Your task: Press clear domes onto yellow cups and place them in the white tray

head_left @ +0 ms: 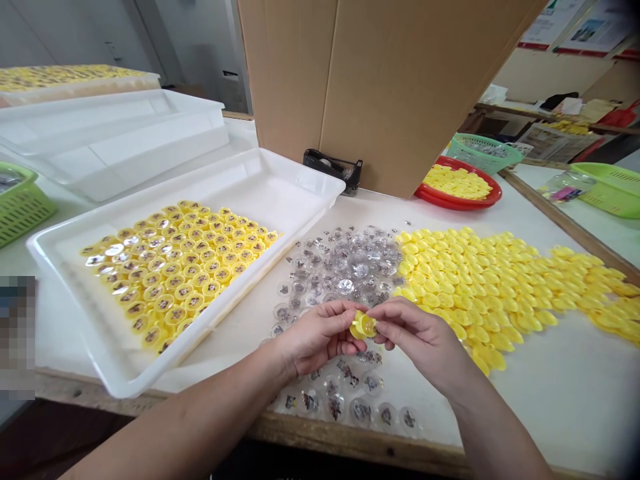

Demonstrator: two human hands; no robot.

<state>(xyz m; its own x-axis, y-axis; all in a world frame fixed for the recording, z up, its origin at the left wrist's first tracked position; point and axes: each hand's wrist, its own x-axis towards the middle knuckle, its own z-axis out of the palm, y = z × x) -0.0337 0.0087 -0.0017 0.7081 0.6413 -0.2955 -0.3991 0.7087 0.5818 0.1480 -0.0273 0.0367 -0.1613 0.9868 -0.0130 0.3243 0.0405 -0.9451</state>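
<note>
I see the left hand [317,337] and right hand [420,333] pinching one small yellow piece [361,325] between them, above the clear printed discs [345,287] laid out across the white surface [550,387].

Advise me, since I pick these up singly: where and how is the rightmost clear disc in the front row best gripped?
I'd pinch that clear disc by its round edge, probably thumb and finger on the near and far sides, coming from above and the right. Its left neighbour sits close, while bare tabletop lies to its right, leaving more finger room there.
</note>
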